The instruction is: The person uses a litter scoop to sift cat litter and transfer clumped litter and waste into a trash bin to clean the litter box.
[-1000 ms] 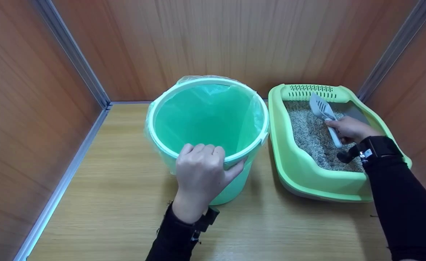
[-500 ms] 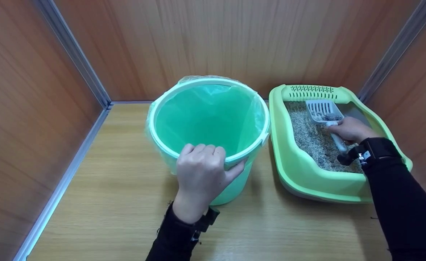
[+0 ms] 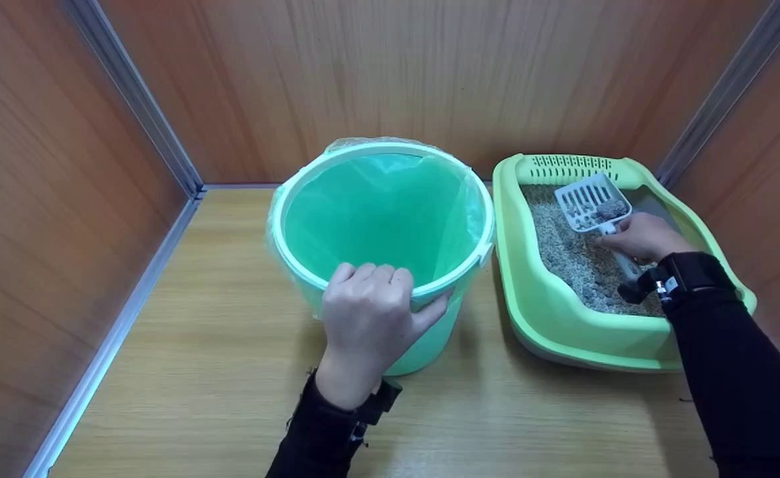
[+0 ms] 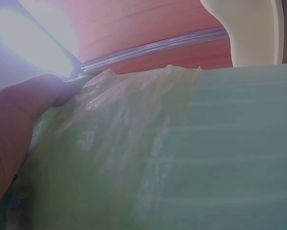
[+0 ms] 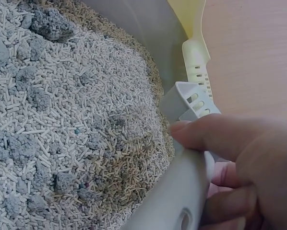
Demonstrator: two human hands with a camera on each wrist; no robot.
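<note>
My left hand (image 3: 370,315) grips the near rim of a green trash bin (image 3: 283,249), fingers over the edge and thumb outside. A clear plastic bag (image 4: 119,110) lines the bin and folds over its rim. In my right hand (image 3: 645,237) is the handle of a pale slotted litter scoop (image 3: 579,199), thumb along the top in the right wrist view. A grey clump (image 3: 610,210) rests in the scoop, which is held over the litter (image 3: 565,255). The green litter box (image 3: 582,332) stands right of the bin.
Wood-grain panels (image 3: 416,73) with grey metal edging (image 3: 144,106) close in the back and both sides. Both containers stand on a light wooden floor (image 3: 197,345). Several clumps (image 5: 50,24) lie among the litter pellets in the right wrist view.
The scoop has turned from edge-on to nearly level, its slotted face now upward with the clump in it. My left hand and the bin have stayed put.
</note>
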